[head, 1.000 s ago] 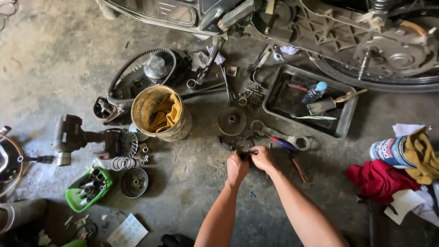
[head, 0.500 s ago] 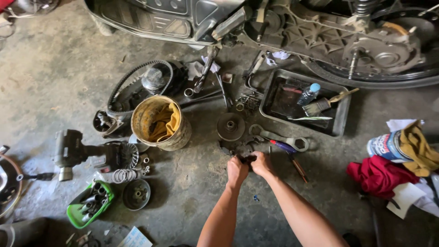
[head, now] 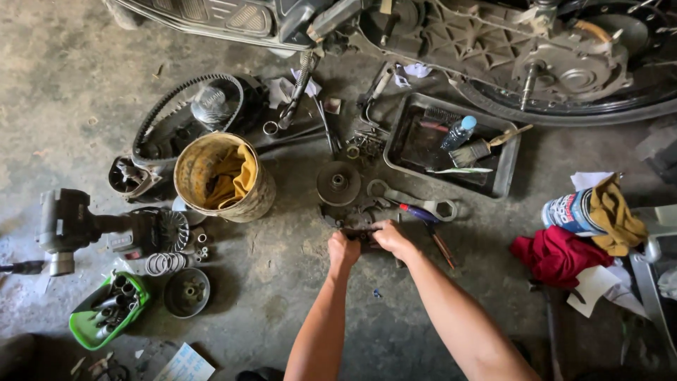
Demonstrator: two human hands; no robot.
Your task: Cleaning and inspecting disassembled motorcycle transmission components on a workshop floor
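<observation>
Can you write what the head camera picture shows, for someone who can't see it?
Two bare hands, left hand and right hand, grip a dark metal part on a concrete floor, amid a bucket, tray and spanner.

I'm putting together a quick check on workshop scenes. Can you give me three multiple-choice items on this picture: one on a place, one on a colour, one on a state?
1. Where does the small plastic bottle lie?
A. in the dark metal tray
B. in the yellow bucket
C. in the green tray

2. What colour is the crumpled cloth on the floor at the right?
A. blue
B. red
C. white

3. What are the left hand and right hand doing?
A. resting empty on the floor
B. both closed on a dark metal part
C. lifting the ring spanner

Answers:
1 A: the bottle lies beside a brush inside the tray.
2 B: the cloth is plainly red.
3 B: both hands grip the part, and the spanner lies apart.
</observation>
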